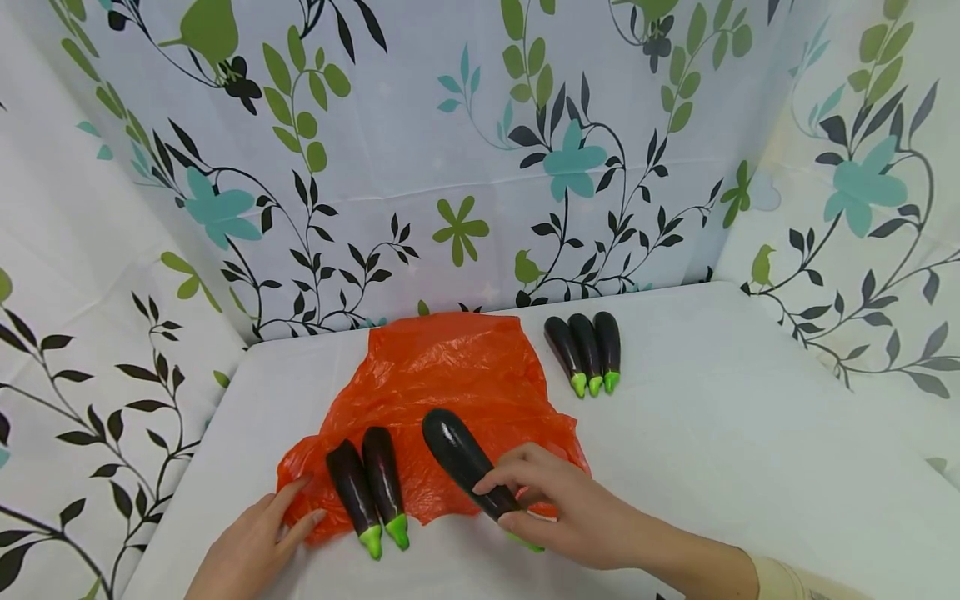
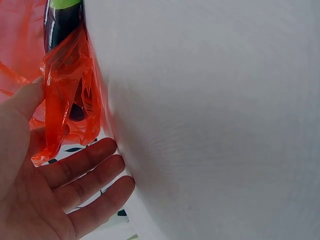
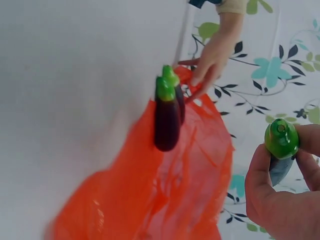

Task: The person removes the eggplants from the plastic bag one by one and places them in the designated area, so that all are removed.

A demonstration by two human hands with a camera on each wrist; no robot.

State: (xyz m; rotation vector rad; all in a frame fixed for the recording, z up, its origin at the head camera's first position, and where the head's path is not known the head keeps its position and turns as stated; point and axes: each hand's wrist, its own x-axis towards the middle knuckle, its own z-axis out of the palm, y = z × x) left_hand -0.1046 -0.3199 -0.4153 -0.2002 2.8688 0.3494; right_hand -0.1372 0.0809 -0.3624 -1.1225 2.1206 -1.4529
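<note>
My right hand [image 1: 558, 504] grips a dark eggplant [image 1: 457, 450] near its green stem end, thumb on one side and fingers on the other. It is held over the lower right part of a red plastic bag [image 1: 457, 358]; the right wrist view shows its green cap [image 3: 281, 137] toward the camera. Two more eggplants [image 1: 351, 492] lie side by side on the bag's lower left, green ends toward me. At the bag's left edge, my left hand [image 1: 251, 542] holds the thin plastic between thumb and index finger. Its other fingers [image 2: 95, 187] stretch out loosely.
Three eggplants [image 1: 583, 350] lie close together at the back right, beyond the bag, stems toward me. A white cloth covers the table [image 1: 712, 442]. Patterned curtains [image 1: 390, 175] with leaves and flowers hang behind and at both sides.
</note>
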